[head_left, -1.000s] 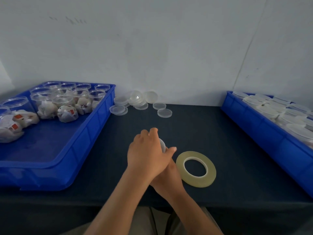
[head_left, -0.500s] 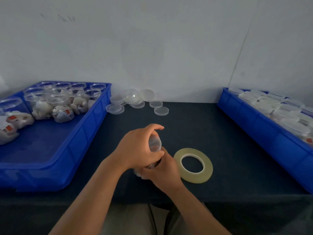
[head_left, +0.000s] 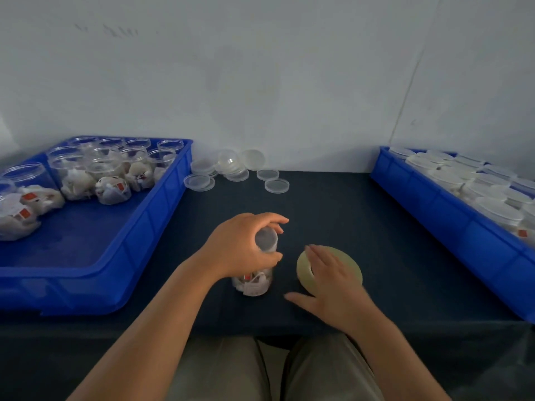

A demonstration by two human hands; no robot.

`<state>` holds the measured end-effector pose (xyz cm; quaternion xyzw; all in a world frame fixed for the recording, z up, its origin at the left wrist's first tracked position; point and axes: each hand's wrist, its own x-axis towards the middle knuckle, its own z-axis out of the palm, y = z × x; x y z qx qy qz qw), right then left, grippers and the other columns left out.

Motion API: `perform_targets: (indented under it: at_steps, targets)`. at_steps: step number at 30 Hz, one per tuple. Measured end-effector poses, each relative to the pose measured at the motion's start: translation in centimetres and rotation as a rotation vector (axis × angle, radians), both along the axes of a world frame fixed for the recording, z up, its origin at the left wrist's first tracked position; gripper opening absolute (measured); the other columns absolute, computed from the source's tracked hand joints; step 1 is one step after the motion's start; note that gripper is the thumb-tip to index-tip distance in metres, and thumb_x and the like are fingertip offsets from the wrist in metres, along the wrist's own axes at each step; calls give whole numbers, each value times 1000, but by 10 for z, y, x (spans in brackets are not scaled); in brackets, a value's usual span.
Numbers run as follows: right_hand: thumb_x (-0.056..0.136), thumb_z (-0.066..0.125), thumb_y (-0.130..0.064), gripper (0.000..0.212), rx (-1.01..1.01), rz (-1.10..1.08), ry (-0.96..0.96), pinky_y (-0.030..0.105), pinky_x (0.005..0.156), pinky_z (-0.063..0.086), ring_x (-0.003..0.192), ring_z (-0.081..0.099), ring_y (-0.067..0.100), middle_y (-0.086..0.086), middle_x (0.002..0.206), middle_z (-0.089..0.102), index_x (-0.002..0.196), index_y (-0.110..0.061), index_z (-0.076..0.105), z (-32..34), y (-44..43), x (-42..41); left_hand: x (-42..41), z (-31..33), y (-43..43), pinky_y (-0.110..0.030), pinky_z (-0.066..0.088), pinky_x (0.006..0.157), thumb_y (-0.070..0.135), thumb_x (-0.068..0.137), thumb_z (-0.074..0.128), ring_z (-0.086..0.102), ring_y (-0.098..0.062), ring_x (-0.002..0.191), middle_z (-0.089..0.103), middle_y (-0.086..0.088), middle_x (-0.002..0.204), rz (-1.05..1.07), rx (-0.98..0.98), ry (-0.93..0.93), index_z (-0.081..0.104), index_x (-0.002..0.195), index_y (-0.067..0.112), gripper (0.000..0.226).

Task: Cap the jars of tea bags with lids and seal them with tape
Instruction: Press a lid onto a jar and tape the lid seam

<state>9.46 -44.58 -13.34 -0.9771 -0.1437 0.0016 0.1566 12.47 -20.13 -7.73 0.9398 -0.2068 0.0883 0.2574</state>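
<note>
Left hand: curling round the top of the jar, clamping its lid, centre of frame.
Jar: standing upright on the surface, tea bags showing inside.
Right hand: lying with fingers straight over the tape, just right of the jar.
Loose lids: sitting at upper centre.
Bins: open jars waiting at left, capped ones at right.

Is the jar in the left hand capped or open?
Capped: a clear lid sits on the jar, gripped by the left hand.
</note>
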Motion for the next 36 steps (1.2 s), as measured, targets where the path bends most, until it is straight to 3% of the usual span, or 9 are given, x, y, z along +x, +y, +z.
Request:
perform_targets:
  at_steps: [4,8,11,15,17,21,27,32,36]
  targets:
    - [102,50,-68,52,-97,11,-48,27,108,46,129,55,7,-13,147,56,136,-30,61,-6,-35,-18,0,-1,-1,-21,44,97,77,86,58,52,12,124,62,41,126,4,-16,-25,54,138,56,56]
    - [99,49,-70,32,-28,-27,-40,28,73,57,79,63,5,-15,93,65,108,-41,57,2,-35,-38,-5,0,-1,-9,36,92,69,98,42,49,22,121,63,39,123,-10,-46,-81,65,131,52,44]
    - [95,48,-68,31,178,-91,-23,27,55,50,65,63,13,-4,76,66,98,-37,50,13,-30,-47,-11,3,-4,-7,26,110,57,107,43,43,25,126,66,31,128,-43,-45,-149,71,129,44,38]
    - [93,53,-62,26,390,-57,-53,23,49,43,64,62,10,-7,73,63,94,-37,48,28,-19,-63,-31,7,-10,-44,29,126,46,108,52,57,-9,134,73,12,129,-4,42,-438,78,122,27,36]
    - [91,54,-60,25,452,-16,-86,23,49,41,61,60,11,-7,71,61,93,-37,47,34,-12,-70,-50,6,-21,-38,37,121,53,108,51,61,-6,124,73,13,123,4,-17,-548,78,120,26,40]
    - [92,57,-50,23,617,38,-147,26,47,36,53,53,15,-2,69,61,93,-28,52,39,-4,-79,-92,-2,-47,-11,42,103,60,100,59,61,8,118,70,25,120,63,-202,-418,73,122,34,37]
    - [93,62,-45,21,652,67,-227,38,49,43,56,56,25,2,66,59,94,-25,53,31,-2,-81,-109,-11,-59,-19,55,94,43,99,69,69,6,112,74,31,113,154,-671,-124,78,112,40,16]
    - [92,53,-54,30,791,124,-85,25,50,42,56,53,13,2,77,62,119,-44,43,23,4,-76,-111,-13,-59,-22,58,79,45,109,53,70,2,100,74,24,109,203,-410,-371,75,117,28,28]
    - [101,47,-42,37,967,217,32,34,54,52,62,59,27,6,80,63,138,-46,44,19,11,-77,-118,-11,-63,-20,52,64,37,110,53,65,1,78,68,22,89,150,-233,-406,64,110,33,12]
